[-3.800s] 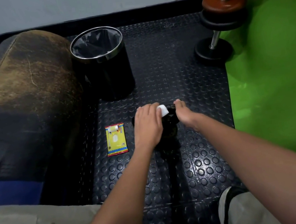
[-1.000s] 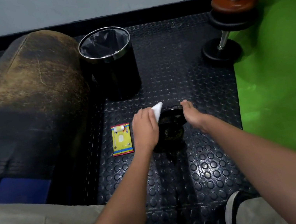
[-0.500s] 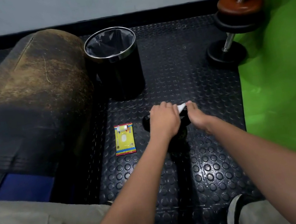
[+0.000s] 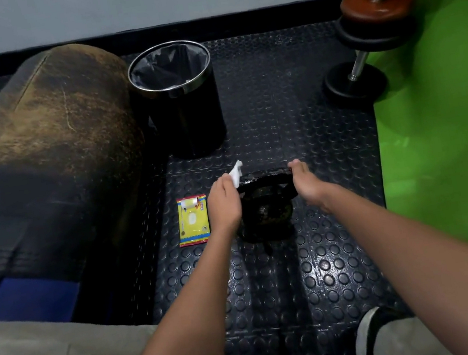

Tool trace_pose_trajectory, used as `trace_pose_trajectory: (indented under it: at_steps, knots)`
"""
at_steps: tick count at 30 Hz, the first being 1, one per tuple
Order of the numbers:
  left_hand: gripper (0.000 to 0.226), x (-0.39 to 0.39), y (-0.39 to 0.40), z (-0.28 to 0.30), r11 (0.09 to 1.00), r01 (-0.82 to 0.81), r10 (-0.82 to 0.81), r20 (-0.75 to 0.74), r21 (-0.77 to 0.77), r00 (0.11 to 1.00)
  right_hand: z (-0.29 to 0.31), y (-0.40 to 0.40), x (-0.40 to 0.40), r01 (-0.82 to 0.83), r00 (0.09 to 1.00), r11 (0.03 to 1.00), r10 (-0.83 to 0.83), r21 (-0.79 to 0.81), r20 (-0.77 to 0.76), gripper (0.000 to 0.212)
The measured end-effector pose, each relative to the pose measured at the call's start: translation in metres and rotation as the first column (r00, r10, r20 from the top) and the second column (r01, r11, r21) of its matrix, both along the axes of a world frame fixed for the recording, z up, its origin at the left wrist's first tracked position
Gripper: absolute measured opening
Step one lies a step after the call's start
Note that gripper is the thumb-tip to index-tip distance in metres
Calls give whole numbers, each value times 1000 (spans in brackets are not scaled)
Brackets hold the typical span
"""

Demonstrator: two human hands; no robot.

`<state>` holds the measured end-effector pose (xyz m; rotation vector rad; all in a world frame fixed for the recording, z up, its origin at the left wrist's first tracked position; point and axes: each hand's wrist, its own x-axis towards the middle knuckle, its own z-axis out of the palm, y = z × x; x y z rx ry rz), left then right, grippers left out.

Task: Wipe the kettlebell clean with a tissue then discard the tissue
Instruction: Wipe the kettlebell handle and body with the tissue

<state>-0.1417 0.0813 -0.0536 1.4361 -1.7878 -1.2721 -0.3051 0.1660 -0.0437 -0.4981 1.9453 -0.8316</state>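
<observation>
The scene is dim overall, lit from above and somewhat from the right. The green sheet (image 4: 444,119) is the brightest area, strongly saturated, with soft folds of shadow. Studs of the floor mat (image 4: 318,274) catch small glints nearer the camera than the fingers (image 4: 296,164); beyond them the mat goes matte and dark. The kettlebell (image 4: 265,209) between the hands is nearly lost in black, with little detail. The tissue (image 4: 236,174) is bright but soft-edged. Wide-angle bending curves the wall line and stretches the forearms at the lower edge.
</observation>
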Motion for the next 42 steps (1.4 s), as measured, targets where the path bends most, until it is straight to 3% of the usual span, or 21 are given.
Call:
trace_pose_trajectory:
  at_steps: [2,4,7,9,15,17,19,22,24,26,29,33,35,39,42]
  knots:
    - [38,-7,-6,13,998,10,-16,101,61,995,-1,0,-1,5,1000,1000,-5,-7,10,60]
    - [36,-14,-10,20,984,167,-140,297,-68,945,-1,-1,0,2,1000,1000,-2,-10,14,60]
    - [40,-27,-3,20,840,417,-185,540,-346,821,-2,-2,0,20,1000,1000,-20,-17,-9,60]
    - [44,-34,10,17,746,531,-180,645,-403,743,-1,-3,2,40,999,999,-40,-28,-17,59]
    - [37,-17,21,-5,604,522,-225,498,-603,837,2,-2,4,50,999,998,-50,-25,-16,59]
    - [38,-6,14,-11,669,444,-209,422,-597,882,1,-2,3,37,999,999,-38,-16,-11,60]
    - [36,6,9,-16,795,296,-162,284,-530,945,1,-2,2,24,1000,1000,-24,-13,8,60]
    - [39,12,6,-19,956,104,-87,72,-276,994,0,-1,0,9,1000,1000,-9,-11,22,61]
    - [41,7,4,-10,999,-23,22,-25,-28,999,0,-1,0,7,1000,1000,-7,-9,8,62]
    - [40,-1,-1,3,996,-51,49,33,77,998,-1,-1,0,8,1000,1000,-8,-8,2,62]
    - [37,-11,-7,21,982,148,-105,310,-119,945,-1,-2,0,8,1000,1000,-8,-5,-9,61]
    - [35,-33,3,28,797,492,-161,660,-352,734,2,-2,3,29,999,1000,-29,-3,-25,59]
    - [37,-41,15,26,716,560,-152,690,-416,707,4,-3,4,40,999,999,-41,-11,-21,57]
    - [39,-33,31,6,563,593,-188,610,-575,770,8,-1,6,65,997,998,-65,-15,-36,55]
    - [39,-12,27,-5,602,502,-191,498,-621,846,5,-2,4,44,998,999,-45,-14,-43,57]
